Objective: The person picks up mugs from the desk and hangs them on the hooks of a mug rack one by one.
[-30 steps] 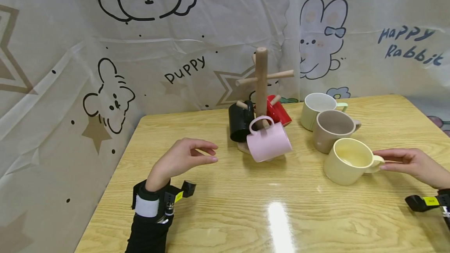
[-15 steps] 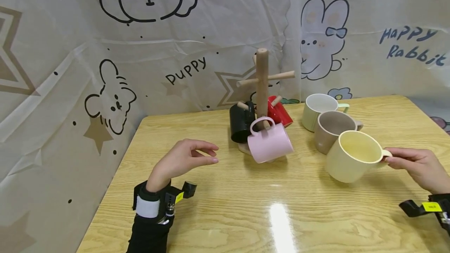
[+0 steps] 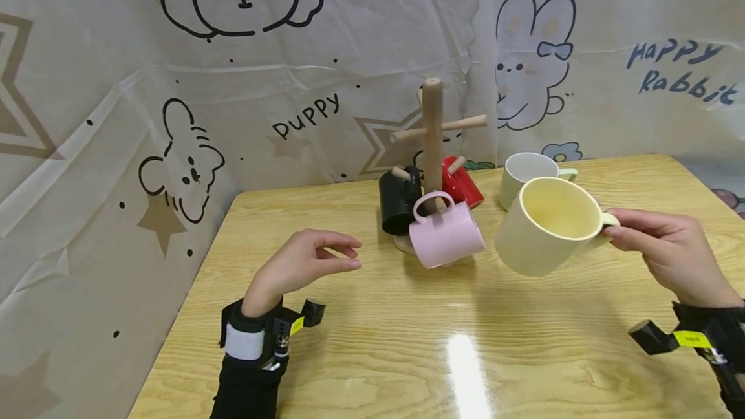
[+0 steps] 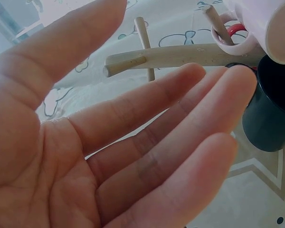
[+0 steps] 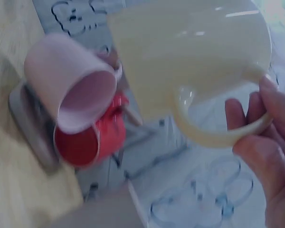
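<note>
My right hand (image 3: 678,254) pinches the yellow mug (image 3: 532,241) by its handle (image 5: 209,138). Mid-frame, left of the mug, stands the upright rack (image 3: 432,141). My left hand (image 3: 302,262) is relaxed.

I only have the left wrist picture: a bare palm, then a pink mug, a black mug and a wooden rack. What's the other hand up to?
Observer: The right hand holds a yellow mug by its handle.
Visitor: Are there other mugs I can't see?
Observer: Yes, a pale green mug stands on the table beyond the yellow mug.
Visitor: Is the yellow mug on the table too?
Observer: No, it's up in the air, clear of the table.
</note>
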Tool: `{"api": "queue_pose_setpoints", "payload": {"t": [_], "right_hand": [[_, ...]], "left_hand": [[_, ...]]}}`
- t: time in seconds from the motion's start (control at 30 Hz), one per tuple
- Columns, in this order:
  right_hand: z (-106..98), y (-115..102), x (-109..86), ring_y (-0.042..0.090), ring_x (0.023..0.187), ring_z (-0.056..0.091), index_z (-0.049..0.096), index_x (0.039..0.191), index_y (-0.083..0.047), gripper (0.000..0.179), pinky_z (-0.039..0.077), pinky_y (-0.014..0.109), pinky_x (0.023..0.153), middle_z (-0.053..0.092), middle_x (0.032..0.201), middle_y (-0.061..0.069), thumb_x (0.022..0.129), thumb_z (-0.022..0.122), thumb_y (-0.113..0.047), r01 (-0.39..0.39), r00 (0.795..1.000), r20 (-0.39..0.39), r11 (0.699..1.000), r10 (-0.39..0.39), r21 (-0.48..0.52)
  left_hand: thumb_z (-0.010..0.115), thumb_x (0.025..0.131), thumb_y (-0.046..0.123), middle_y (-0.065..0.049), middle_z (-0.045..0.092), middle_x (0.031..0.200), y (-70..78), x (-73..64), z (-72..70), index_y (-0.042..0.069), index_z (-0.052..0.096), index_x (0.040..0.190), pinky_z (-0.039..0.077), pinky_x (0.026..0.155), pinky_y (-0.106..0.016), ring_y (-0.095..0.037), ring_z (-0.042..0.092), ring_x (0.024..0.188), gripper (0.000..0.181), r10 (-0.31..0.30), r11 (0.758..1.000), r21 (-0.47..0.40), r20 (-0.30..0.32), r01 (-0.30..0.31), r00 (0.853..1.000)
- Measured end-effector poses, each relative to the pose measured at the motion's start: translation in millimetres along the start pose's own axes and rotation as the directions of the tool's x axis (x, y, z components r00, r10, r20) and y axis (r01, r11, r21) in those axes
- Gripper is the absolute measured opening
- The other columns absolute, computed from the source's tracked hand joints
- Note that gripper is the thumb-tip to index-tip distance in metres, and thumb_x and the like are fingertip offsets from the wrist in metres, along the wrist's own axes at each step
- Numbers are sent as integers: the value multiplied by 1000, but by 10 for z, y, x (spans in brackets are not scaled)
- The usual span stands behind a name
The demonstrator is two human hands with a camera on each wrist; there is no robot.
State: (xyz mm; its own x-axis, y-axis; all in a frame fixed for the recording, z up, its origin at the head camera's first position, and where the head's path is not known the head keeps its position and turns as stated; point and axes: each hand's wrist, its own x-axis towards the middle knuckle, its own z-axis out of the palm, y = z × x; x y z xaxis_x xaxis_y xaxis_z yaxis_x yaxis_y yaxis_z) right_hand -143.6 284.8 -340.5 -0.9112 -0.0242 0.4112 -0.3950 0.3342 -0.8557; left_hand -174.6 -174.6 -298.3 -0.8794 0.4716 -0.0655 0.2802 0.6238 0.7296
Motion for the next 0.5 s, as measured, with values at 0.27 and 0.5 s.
{"api": "queue_pose_setpoints", "payload": {"t": [0.27,0.5], "right_hand": [[528,-409,212,8,80,61,62,101,9,22,49,14,67,68,87,-15,81,56,0,69,988,143,996,-62,-48],[991,-489,247,13,79,61,62,101,8,23,50,17,68,68,87,-13,82,57,-4,85,962,250,993,-105,87]], "left_hand": [[63,78,40,-4,65,102,-14,-18,-3,13,61,114,50,78,-37,-10,59,81,45,-19,1000,-6,-7,19,1000],[62,78,40,-4,65,101,-4,-19,-18,13,61,114,50,76,-37,-12,59,81,45,-1,1000,20,-14,1,1000]]}}
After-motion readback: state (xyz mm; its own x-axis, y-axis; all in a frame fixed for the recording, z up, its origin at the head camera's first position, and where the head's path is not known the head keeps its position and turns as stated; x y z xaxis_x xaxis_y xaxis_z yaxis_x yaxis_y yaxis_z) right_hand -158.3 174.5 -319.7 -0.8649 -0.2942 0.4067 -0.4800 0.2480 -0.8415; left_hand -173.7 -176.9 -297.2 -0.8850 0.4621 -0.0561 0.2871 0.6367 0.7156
